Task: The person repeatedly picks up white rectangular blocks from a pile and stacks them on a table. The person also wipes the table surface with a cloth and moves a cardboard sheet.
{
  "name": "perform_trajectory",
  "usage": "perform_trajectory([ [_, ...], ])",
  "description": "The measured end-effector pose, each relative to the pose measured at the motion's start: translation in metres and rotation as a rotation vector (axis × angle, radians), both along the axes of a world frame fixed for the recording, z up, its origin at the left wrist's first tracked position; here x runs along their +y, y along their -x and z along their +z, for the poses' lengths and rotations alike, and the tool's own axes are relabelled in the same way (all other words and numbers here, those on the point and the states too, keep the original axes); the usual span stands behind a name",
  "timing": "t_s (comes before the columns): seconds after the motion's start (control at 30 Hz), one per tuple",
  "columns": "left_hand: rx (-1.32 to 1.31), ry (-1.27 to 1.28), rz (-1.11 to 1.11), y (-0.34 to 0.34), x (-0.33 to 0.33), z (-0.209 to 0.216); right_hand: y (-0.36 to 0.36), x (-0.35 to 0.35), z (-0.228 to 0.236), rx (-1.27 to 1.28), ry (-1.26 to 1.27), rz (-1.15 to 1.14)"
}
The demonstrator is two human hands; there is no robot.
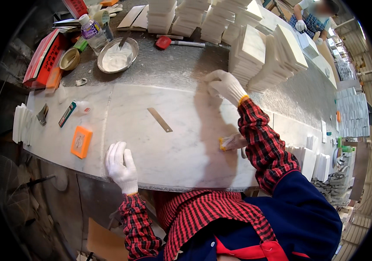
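Observation:
White knit gloves cover both my hands. My left hand (pixel 121 168) lies on the near edge of a pale marble slab (pixel 160 156), its fingers stretched and nothing in them. Farther off, my right hand (pixel 226 85) hovers or rests by the slab's far edge, over the grey worktop (pixel 168 65), with loosely bent fingers and no object showing in them. A thin metal strip (pixel 160 119) with a hole at one end lies on the slab between my hands. Left of it is an orange block (pixel 81 142). Partly behind my right sleeve sits a crumpled white glove (pixel 233 142) with a yellow edge.
Stacks of white stone tiles (pixel 246 52) stand beyond my right hand. Farther left are a metal bowl (pixel 117 55) of white paste, a plastic bottle (pixel 93 35), a red box (pixel 44 61) and a teal-cased tool (pixel 67 114). A marker (pixel 188 44) lies behind. A co-worker (pixel 312 21) stands far right.

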State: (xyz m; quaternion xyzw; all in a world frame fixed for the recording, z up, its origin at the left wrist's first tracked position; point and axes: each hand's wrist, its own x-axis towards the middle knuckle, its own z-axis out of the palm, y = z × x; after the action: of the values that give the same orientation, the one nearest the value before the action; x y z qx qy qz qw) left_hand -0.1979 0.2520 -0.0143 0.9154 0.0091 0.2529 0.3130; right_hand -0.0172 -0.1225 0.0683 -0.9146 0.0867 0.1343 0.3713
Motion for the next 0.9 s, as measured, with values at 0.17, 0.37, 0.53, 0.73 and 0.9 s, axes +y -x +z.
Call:
perform_trajectory([
  [0.17, -0.032, -0.007, -0.01, -0.003, -0.002, 0.002, -0.013, -0.041, -0.011, -0.275, 0.283, 0.479],
  [0.37, -0.021, 0.0, -0.002, -0.002, -0.004, 0.006, -0.02, -0.037, 0.005, -0.16, 0.318, 0.782],
  [0.53, 0.008, -0.024, 0.009, -0.003, -0.006, 0.005, -0.024, -0.042, -0.007, -0.243, 0.272, 0.855],
  [0.73, 0.045, -0.053, 0.035, -0.003, -0.007, 0.005, -0.027, -0.048, -0.025, -0.326, 0.283, 0.923],
  [0.9, 0.044, -0.055, 0.038, -0.003, -0.005, 0.003, -0.03, -0.052, -0.028, -0.381, 0.275, 0.953],
])
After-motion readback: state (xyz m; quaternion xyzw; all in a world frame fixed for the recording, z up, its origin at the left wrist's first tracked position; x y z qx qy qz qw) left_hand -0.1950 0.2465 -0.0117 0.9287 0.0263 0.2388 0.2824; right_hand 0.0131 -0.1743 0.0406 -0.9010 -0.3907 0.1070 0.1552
